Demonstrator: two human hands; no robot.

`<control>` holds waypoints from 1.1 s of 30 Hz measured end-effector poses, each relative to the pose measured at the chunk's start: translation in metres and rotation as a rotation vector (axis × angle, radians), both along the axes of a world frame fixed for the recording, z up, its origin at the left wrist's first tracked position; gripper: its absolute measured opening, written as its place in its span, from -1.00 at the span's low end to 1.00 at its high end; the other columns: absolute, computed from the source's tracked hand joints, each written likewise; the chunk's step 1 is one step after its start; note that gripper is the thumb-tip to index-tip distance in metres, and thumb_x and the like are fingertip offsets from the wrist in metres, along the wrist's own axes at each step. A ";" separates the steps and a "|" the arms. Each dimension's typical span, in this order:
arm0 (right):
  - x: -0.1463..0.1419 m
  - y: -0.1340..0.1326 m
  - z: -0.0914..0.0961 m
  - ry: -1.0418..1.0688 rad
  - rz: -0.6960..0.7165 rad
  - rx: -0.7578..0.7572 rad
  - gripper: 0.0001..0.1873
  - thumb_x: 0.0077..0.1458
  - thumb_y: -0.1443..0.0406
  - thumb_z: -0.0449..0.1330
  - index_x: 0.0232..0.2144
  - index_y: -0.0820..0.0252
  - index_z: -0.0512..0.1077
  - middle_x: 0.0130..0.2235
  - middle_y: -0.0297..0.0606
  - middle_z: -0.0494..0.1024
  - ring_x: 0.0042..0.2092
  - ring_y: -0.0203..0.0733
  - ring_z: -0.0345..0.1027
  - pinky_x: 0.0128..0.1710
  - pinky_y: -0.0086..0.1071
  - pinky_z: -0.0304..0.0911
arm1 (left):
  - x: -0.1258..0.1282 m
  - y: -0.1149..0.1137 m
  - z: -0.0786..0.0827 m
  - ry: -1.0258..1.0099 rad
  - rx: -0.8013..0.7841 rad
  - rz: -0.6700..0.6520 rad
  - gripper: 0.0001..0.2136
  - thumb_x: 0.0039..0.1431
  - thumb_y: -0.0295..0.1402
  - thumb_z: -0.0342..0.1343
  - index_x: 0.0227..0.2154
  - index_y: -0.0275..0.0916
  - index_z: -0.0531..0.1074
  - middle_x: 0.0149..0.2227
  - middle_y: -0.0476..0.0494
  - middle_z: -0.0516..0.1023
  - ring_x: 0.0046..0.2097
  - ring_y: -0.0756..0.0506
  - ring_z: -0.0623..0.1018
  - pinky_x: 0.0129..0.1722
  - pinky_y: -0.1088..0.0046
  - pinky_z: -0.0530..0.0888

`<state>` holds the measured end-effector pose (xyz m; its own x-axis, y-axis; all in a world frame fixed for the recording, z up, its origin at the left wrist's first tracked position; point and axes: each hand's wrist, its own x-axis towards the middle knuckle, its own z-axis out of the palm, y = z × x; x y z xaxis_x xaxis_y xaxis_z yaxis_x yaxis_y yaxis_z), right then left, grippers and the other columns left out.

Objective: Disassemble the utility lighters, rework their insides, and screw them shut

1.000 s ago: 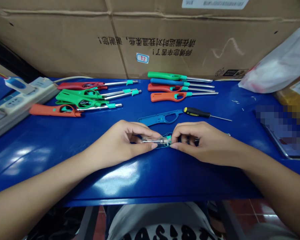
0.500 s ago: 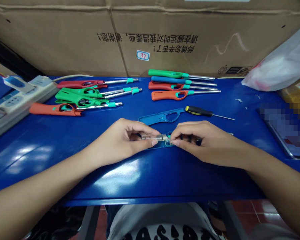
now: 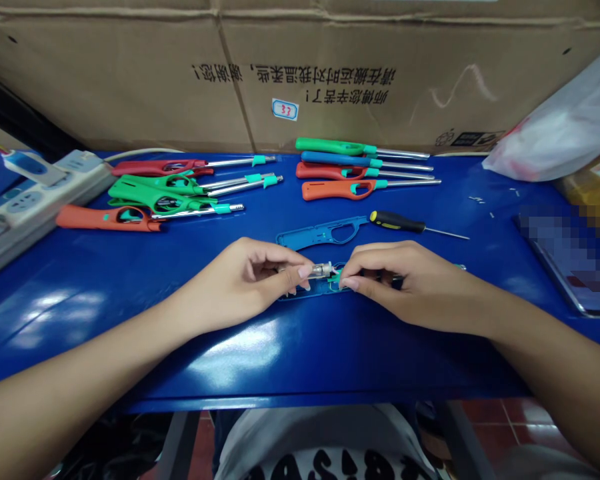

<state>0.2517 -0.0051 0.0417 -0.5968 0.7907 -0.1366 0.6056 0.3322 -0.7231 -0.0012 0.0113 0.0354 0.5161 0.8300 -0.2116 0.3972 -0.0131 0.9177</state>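
Between the thumb and fingers of my left hand (image 3: 253,277) is a clear gas tank (image 3: 321,270) with a pale cap, tilted above a blue lighter half-shell (image 3: 310,290). My right hand (image 3: 405,277) is closed around the front end of this open lighter, its thumb and fingertip pinched beside a green trigger piece (image 3: 334,276) and a thin wire or tube. My right fingers cover much of the front part. Just behind my hands lies the other blue half-shell (image 3: 313,235), inner side up. A black and yellow screwdriver (image 3: 397,221) touches or nearly touches its tip.
Opened lighters (image 3: 155,193) in red, green and orange lie at the left, near a power strip (image 3: 35,197). Several closed lighters (image 3: 337,173) form a row at the back. Small screws (image 3: 476,200), a phone-like device (image 3: 555,267) and a plastic bag (image 3: 555,127) are at the right.
My left hand has shifted its grip on the clear tank, and the tank's capped end has lifted slightly, uncovering more of the blue shell below. My right hand stays almost still.
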 end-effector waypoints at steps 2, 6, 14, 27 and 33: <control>0.000 0.000 0.000 0.004 0.010 0.011 -0.77 0.38 0.22 0.10 -0.27 0.08 0.52 -0.26 -0.36 0.59 -0.27 -0.27 0.39 -0.27 -0.36 0.23 | 0.000 -0.001 0.001 0.010 0.002 -0.015 -0.77 0.23 -0.20 0.22 -0.26 -0.25 0.68 -0.36 -0.12 0.69 -0.38 -0.05 0.56 -0.41 0.50 0.46; 0.000 0.001 0.001 0.008 0.012 0.023 -0.77 0.38 0.23 0.10 -0.27 0.08 0.54 -0.26 -0.35 0.59 -0.28 -0.26 0.38 -0.30 -0.35 0.23 | -0.001 -0.002 0.003 0.040 0.017 -0.037 -0.75 0.24 -0.20 0.19 -0.24 -0.26 0.68 -0.33 -0.15 0.69 -0.32 -0.10 0.58 -0.40 0.47 0.46; 0.000 0.000 0.000 0.029 0.034 0.026 -0.78 0.37 0.24 0.11 -0.26 0.08 0.54 -0.24 -0.32 0.59 -0.24 -0.24 0.41 -0.26 -0.33 0.24 | -0.001 -0.003 0.002 0.054 0.014 -0.060 -0.74 0.25 -0.16 0.19 -0.24 -0.20 0.69 -0.29 -0.15 0.70 -0.25 -0.15 0.63 -0.35 0.44 0.52; 0.000 -0.001 0.000 0.037 0.048 0.026 -0.81 0.35 0.29 0.13 -0.26 0.08 0.55 -0.26 -0.35 0.57 -0.27 -0.27 0.40 -0.28 -0.36 0.22 | -0.001 -0.004 0.001 0.067 0.017 -0.067 -0.74 0.26 -0.14 0.19 -0.24 -0.18 0.69 -0.29 -0.14 0.69 -0.25 -0.15 0.62 -0.30 0.40 0.51; 0.000 -0.001 0.001 0.034 0.048 0.029 -0.80 0.35 0.30 0.13 -0.28 0.09 0.55 -0.28 -0.36 0.57 -0.28 -0.29 0.39 -0.28 -0.36 0.22 | -0.002 -0.004 -0.001 0.052 0.056 -0.093 -0.75 0.29 -0.16 0.19 -0.21 -0.18 0.69 -0.25 -0.12 0.70 -0.23 -0.14 0.64 -0.31 0.44 0.50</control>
<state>0.2516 -0.0062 0.0424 -0.6378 0.7646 -0.0928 0.5639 0.3814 -0.7325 -0.0029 0.0072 0.0347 0.5809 0.7904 -0.1943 0.4388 -0.1031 0.8926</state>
